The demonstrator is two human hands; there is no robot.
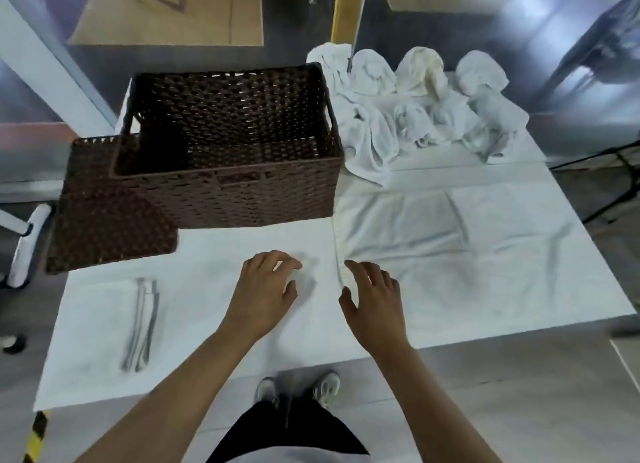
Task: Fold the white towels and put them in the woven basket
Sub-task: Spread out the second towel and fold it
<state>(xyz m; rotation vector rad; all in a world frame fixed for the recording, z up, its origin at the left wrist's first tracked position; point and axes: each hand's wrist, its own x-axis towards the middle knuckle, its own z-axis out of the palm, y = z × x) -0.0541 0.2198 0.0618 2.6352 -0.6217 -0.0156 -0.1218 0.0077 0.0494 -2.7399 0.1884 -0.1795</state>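
Behind the woven basket [225, 144], a cardboard box [166, 10] reads "7"; both hands, left [265, 294] and right [375, 305], hover apart, fingers relaxed, holding nothing.

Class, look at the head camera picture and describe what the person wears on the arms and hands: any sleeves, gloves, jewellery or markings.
Both forearms are bare up to the frame's lower edge, with no sleeve showing. The left hand and the right hand wear no gloves. No watch, ring, bracelet or marking is visible on either.
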